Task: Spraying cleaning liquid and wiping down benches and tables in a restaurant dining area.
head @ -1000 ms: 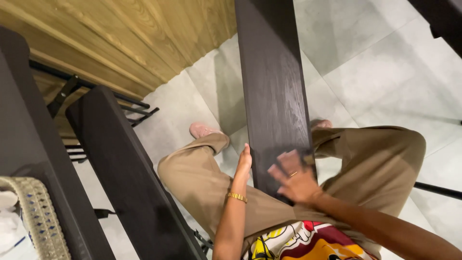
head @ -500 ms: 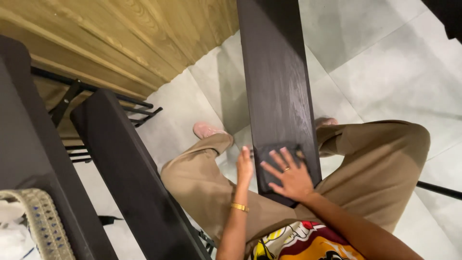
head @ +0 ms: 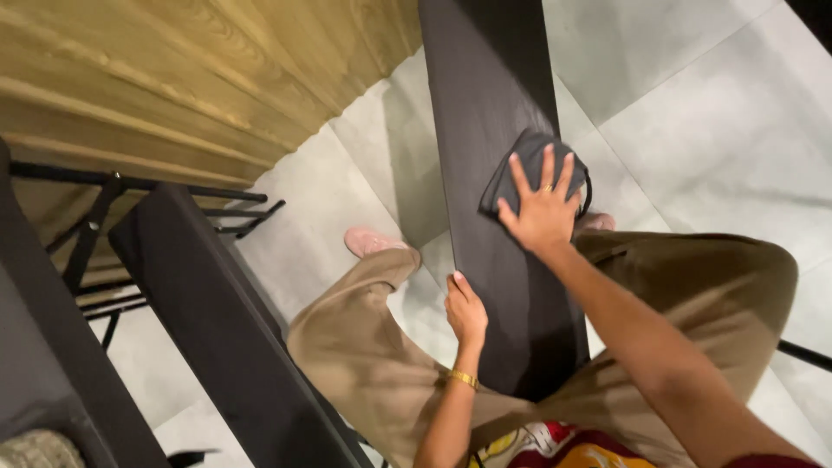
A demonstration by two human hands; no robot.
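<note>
A long dark wooden board (head: pixel 485 104) rests across my lap and slopes away towards the tiled floor. My right hand (head: pixel 542 208) lies flat, fingers spread, pressing a dark grey cloth (head: pixel 527 160) onto the board's upper face. My left hand (head: pixel 466 310), with a gold bracelet on the wrist, steadies the board's left edge lower down. I sit in tan trousers, one foot (head: pixel 368 241) showing left of the board.
A second dark board (head: pixel 217 329) leans at the left beside a black metal frame (head: pixel 113 199). A light wood slatted wall (head: pixel 173 78) fills the upper left. Pale grey floor tiles (head: pixel 693 104) lie to the right.
My right hand has slid the cloth farther up the board, away from me. My left hand stays on the board's left edge. The camera has shifted slightly.
</note>
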